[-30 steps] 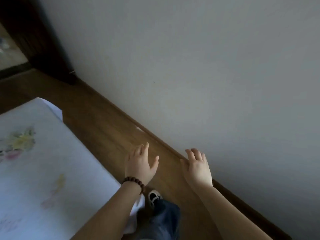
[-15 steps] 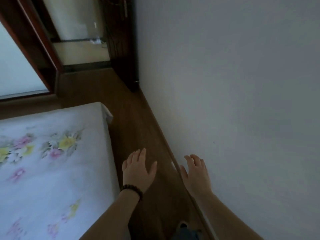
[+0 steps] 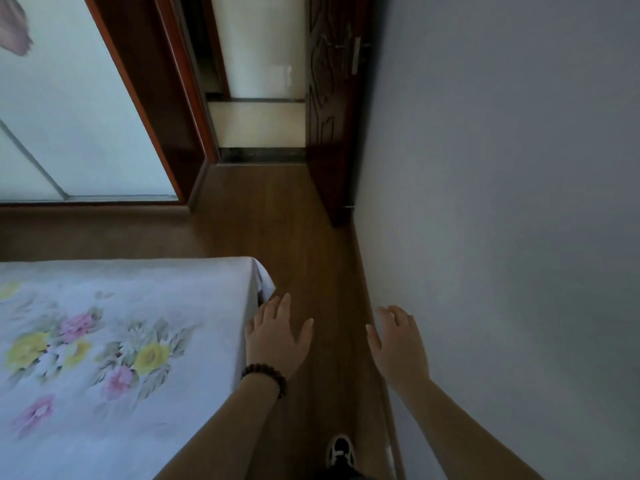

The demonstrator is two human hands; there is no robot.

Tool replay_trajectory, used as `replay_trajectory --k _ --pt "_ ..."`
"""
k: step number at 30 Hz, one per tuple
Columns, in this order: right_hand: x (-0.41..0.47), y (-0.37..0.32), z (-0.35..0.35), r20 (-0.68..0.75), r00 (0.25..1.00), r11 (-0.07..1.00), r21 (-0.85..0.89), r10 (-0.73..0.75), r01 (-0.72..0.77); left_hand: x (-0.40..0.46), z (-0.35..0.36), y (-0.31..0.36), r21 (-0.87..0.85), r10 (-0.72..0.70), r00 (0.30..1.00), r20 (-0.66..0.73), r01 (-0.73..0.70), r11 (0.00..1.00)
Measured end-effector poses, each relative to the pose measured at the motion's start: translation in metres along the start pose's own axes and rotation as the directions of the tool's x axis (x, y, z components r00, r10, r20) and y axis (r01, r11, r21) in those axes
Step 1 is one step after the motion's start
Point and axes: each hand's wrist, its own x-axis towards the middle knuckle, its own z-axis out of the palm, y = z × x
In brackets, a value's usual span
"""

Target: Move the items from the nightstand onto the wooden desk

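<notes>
My left hand (image 3: 277, 336), with a dark bead bracelet on its wrist, hovers with relaxed spread fingers over the floor beside the bed's corner and holds nothing. My right hand (image 3: 398, 344) is held out the same way, fingers loose, in front of the wall, also holding nothing. No nightstand, desk or item to move is in view.
A bed (image 3: 114, 344) with a white floral sheet fills the lower left. A narrow strip of wooden floor (image 3: 311, 244) runs between it and the grey wall (image 3: 502, 202) to an open dark door (image 3: 329, 126). A wardrobe with glass panels (image 3: 69, 116) stands at upper left. My shoe (image 3: 341, 450) shows below.
The view has swung left and upward from the wall toward the doorway and wardrobe. More of the bed has come into view. Both hands stay out in front, holding nothing.
</notes>
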Motion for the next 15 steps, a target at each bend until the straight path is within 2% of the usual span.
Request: replay_trajectory --k 7,11,15 --pt "0.167 -0.029 0.004 0.048 0.994 0.994 0.036 -0.101 0.099 0.145 -0.013 0.007 -0.057 -0.108 0.991 -0.079 0.104 0.993" --pt "0.251 -0.049 0.021 0.079 0.982 0.985 0.039 -0.172 0.169 0.225 -0.009 -0.009 -0.054 -0.218 0.974 -0.058 0.215 0.975" --pt "0.35 -0.08 0.045 0.108 0.97 0.976 0.03 -0.22 0.218 0.317 -0.006 -0.037 -0.062 -0.268 0.96 -0.082 0.263 0.963"
